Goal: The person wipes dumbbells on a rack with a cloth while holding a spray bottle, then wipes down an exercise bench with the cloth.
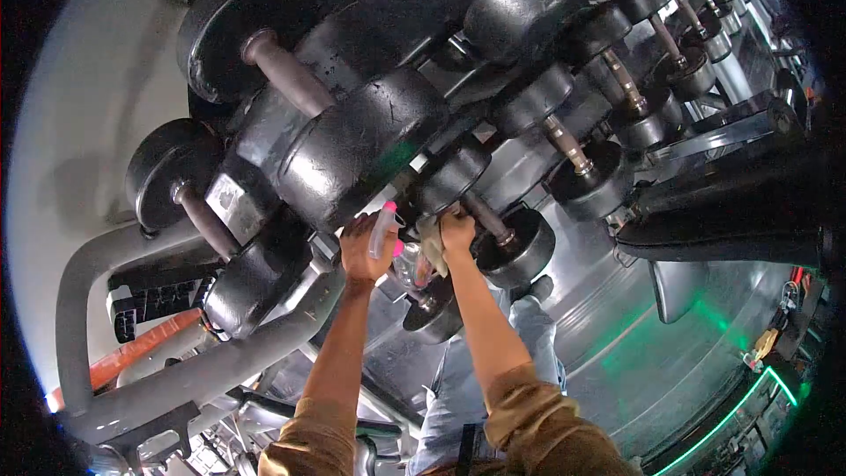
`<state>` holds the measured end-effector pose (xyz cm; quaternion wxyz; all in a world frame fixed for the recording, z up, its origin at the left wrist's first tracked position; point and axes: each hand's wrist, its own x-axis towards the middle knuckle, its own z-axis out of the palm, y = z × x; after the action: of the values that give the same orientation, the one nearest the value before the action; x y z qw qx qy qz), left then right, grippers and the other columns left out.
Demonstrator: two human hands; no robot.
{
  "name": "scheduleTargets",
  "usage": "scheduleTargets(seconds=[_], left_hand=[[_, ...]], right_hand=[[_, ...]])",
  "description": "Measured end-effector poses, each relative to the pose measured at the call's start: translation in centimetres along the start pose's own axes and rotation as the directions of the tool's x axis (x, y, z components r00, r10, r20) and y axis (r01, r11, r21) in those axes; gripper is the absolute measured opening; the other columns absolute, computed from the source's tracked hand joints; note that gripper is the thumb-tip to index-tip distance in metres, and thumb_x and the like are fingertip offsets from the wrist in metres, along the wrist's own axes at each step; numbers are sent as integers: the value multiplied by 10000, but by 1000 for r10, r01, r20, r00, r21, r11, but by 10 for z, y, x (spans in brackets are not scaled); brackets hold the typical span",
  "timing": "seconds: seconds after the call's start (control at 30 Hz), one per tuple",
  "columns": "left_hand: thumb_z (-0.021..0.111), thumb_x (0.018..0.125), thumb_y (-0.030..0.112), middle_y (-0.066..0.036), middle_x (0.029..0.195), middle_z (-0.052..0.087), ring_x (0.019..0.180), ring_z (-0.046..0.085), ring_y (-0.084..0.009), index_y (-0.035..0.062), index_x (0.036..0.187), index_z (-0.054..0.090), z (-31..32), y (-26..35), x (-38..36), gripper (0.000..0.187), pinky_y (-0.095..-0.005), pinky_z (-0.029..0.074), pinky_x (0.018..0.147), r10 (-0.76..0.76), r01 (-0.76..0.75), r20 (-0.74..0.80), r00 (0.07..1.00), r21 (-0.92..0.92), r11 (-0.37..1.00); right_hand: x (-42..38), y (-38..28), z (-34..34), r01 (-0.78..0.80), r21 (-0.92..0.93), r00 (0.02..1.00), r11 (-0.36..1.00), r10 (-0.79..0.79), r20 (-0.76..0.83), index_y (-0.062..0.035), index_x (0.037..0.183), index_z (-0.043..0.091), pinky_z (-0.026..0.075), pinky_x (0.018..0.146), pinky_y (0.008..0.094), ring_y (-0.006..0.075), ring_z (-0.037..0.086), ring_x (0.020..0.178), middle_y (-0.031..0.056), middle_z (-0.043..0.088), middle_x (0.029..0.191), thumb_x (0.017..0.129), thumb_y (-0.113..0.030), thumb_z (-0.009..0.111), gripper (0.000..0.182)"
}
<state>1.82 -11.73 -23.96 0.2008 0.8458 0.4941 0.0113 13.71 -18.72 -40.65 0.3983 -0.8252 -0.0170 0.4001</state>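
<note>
My left hand [356, 251] is wrapped round a spray bottle [382, 233] with a pale head, pink parts and a clear body. Part of the bottle lies behind the fingers. A crumpled beige cloth [431, 242] is bunched in my right hand [457, 233], close beside the bottle. Just above both hands is a black dumbbell [452, 174] on the rack, its grey handle running down to the right past my right hand. The large rounded head of another dumbbell [366, 145] hangs over my left hand.
More black dumbbells [577, 150] line the rack toward the upper right. A thick grey frame tube [203, 370] curves along the lower left. A black padded bench [723, 211] juts in from the right. Green light strips [718, 436] edge the lower right.
</note>
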Motion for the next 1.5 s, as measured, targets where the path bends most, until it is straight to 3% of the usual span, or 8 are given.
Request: scheduleTargets(seconds=[0.4,0.47,0.53,0.77,1.03,1.23,1.33,1.5], left_hand=[[537,815,288,-176,887,665,809,621,-364,24,863,680,1,6,-3,304,-455,471,764,99,-100,-99,990,-6,995],[553,850,354,-130,933,689,775,625,-252,26,925,690,13,18,-8,363,-386,473,748,-157,12,-189,969,-602,798],[569,865,364,-83,924,689,764,591,-168,24,952,682,14,44,-11,368,-328,460,728,-191,38,-104,976,-782,622],[667,713,173,-127,664,569,603,579,-287,31,781,625,-23,179,0,163,-351,447,588,128,-130,-48,991,-618,776],[688,719,427,-108,764,676,699,648,-340,99,743,661,10,285,38,330,-432,514,661,46,-42,-3,999,-427,903],[663,713,497,-103,842,690,767,657,-331,116,777,676,34,300,49,386,-430,510,722,8,-46,-141,990,-266,963],[682,715,468,-90,925,677,815,654,-315,117,838,658,33,299,52,372,-421,517,717,20,23,138,990,-297,955],[747,673,186,-35,1044,640,935,616,-272,131,959,646,68,270,28,308,-408,498,809,107,-134,-117,987,-259,956]], right_hand=[[-89,-118,-182,-87,405,900,910,-102,424,-27,1123,662,471,772,260,96,595,861,24,678,985,894,-307,697,363],[-80,-121,-218,-5,367,911,930,-146,385,-25,1126,658,468,772,253,91,588,864,18,677,993,892,-291,701,356],[-72,-131,-256,107,311,947,944,-193,258,-16,1118,657,463,777,250,89,582,866,14,675,992,890,-274,706,347],[-10,-139,-352,333,260,931,907,-360,63,-6,1037,649,459,721,247,74,546,795,-4,645,912,919,-193,667,222],[27,-129,-378,416,182,902,891,-429,39,22,1094,624,450,833,272,120,563,896,55,657,989,920,-191,657,277],[48,-126,-376,452,161,890,877,-456,-16,23,1187,577,440,896,299,160,575,975,97,645,1089,913,-204,663,366],[58,-143,-369,618,5,780,786,-613,-128,7,1194,579,420,946,300,174,561,1059,92,621,1163,928,-186,650,336],[82,-147,-353,772,-189,626,607,-778,58,-64,1152,588,442,933,409,329,569,1066,140,598,1100,737,-8,644,423]])
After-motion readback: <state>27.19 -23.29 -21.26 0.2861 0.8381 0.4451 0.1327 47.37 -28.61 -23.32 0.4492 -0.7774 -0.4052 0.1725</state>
